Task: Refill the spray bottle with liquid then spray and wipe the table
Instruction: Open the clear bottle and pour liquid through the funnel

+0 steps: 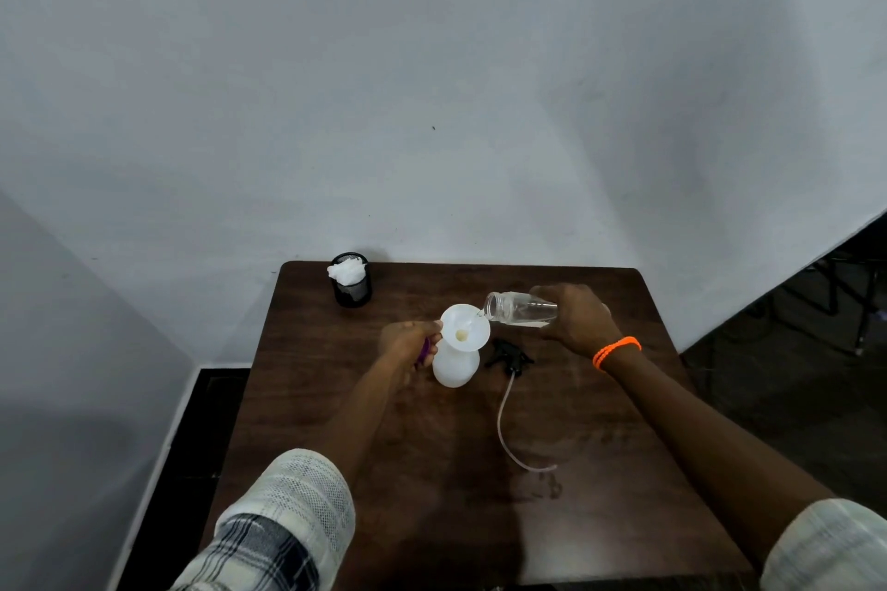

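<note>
Bottle point(455, 362), white, mid-bench point(600, 446), funnel point(464, 331) in its neck; left grip point(412, 343) closed around funnel's rim. Right grip point(576, 317) clasps tilted jar point(518, 307), mouth over funnel. Sprayer point(509, 354) lies just right of bottle.

A single wide-angle view comes from the person's head, looking forward and down across a dark wooden table point(600, 470). The near edge falls at the bottom of the frame, the far edge sits against a pale wall point(432, 86) that fills the upper half. Both forearms reach in from the bottom corners, so the camera stands close above the near edge.
</note>
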